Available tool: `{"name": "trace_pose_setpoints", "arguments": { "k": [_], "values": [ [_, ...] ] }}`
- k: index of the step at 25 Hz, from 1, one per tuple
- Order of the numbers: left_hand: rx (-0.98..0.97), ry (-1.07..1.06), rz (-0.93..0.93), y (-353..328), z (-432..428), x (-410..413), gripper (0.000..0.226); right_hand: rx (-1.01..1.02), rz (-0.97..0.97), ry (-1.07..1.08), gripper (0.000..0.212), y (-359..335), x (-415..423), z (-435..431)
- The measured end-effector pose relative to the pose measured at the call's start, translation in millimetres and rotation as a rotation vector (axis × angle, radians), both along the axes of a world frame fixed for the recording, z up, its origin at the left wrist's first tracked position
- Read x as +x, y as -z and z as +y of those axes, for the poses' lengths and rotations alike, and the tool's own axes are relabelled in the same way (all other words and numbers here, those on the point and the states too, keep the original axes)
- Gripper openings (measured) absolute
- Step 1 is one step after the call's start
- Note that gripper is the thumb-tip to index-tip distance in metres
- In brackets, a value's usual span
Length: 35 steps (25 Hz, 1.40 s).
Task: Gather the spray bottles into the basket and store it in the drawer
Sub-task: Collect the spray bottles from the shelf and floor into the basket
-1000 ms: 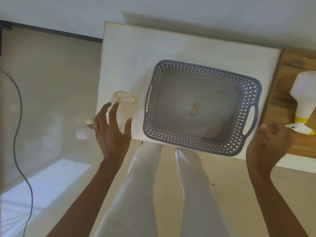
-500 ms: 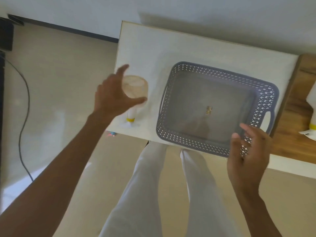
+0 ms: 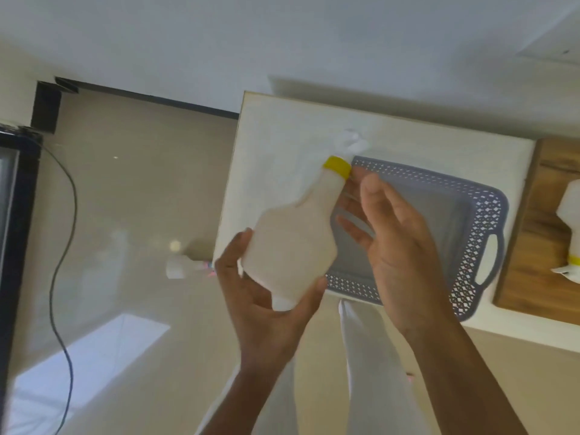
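Observation:
A white spray bottle (image 3: 293, 243) with a yellow collar and white nozzle is lifted above the left edge of the white table, tilted with its nozzle pointing away. My left hand (image 3: 266, 302) grips its base from below. My right hand (image 3: 398, 243) hovers just right of the bottle's neck, fingers spread, over the grey perforated basket (image 3: 480, 221), which sits with nothing visible inside. A second white spray bottle (image 3: 572, 221) with a yellow collar lies on the wooden surface at the far right, partly cut off by the frame.
The white table (image 3: 282, 133) stands against a pale wall, joined on its right by a wooden top (image 3: 543, 221). A small white object (image 3: 175, 268) lies on the tiled floor left of the table. A black cable (image 3: 62, 246) hangs at far left.
My left hand has lifted the bottle off the table and turned it nozzle-away. My right hand has moved left from the basket's near rim to beside the bottle's neck.

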State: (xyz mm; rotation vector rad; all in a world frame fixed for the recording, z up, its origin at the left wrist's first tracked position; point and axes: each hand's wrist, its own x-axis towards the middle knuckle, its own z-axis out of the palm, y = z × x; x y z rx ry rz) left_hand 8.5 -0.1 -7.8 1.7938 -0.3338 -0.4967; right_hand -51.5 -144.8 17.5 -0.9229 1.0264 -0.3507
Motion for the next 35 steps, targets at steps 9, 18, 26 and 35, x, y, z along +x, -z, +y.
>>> {"name": "trace_pose_setpoints", "arguments": {
  "k": [9,18,26,35],
  "values": [
    [0.343,0.433,-0.128,85,-29,-1,0.102,-0.41,0.369,0.086,0.028,38,-11,-6],
    [0.48,0.601,-0.319,112,-99,28,0.064,-0.703,0.436,0.184,0.033,94,-8,-7],
    [0.599,0.56,-0.285,113,-114,29,0.053,-0.731,0.41,0.12,0.028,124,-4,-17],
    [0.667,0.623,-0.287,114,-112,27,0.053,-0.728,0.41,0.091,0.041,130,-8,-12]
  ]
}}
